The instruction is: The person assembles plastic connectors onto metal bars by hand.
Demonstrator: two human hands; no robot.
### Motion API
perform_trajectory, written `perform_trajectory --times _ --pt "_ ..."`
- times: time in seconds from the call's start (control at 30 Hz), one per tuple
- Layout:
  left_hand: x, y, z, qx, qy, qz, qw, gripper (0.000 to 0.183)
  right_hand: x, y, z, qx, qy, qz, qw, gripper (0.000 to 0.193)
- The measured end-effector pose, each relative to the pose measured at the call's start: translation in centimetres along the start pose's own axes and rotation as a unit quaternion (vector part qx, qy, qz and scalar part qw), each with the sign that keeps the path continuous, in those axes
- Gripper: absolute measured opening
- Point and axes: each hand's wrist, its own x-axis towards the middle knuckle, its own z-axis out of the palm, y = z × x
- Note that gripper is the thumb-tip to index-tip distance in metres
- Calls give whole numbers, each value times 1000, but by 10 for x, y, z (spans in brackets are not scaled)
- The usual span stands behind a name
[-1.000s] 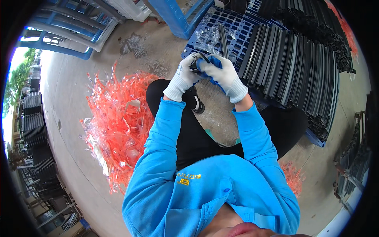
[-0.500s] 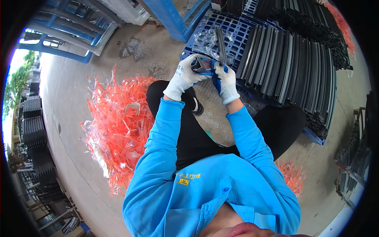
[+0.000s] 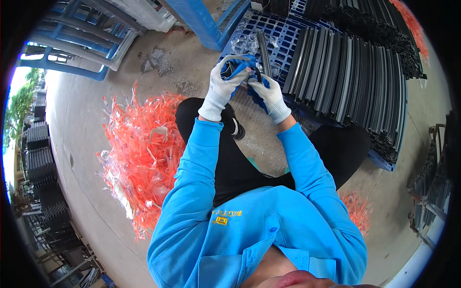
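Observation:
My left hand [image 3: 224, 82], in a white knit glove with blue coated fingers, is closed around a dark metal profile [image 3: 227, 71], mostly hidden by the fingers. Close beside it, my right hand [image 3: 268, 94] in a matching glove has bent fingers pinched at a thin dark piece, too small and covered to name. Just beyond the right hand a grey profile strip [image 3: 263, 52] slants over the blue pallet [image 3: 244, 28]; whether it touches the glove I cannot tell. Crumpled clear film [image 3: 245, 44] lies next to that strip.
Rows of dark metal profiles [image 3: 345, 81] fill the pallet to the right, with more stacked behind [image 3: 379, 24]. A heap of orange and clear plastic scraps [image 3: 144, 153] lies left of my legs; a smaller heap [image 3: 355, 211] is at right. A blue frame [image 3: 201, 21] stands ahead.
My left hand has turned and risen slightly, so the profile's end shows less. My right hand has shifted a little left and down, its fingers now at the thin dark piece.

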Motion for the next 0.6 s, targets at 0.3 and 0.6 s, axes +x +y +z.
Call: perform_trajectory --times 0.3,0.6 --pt "20 -64 -29 -118 208 20 971 20 -14 135 -71 62 105 121 985 13" --pt "44 1 -8 -301 258 49 917 12 3 32 -14 147 45 36 987 29"
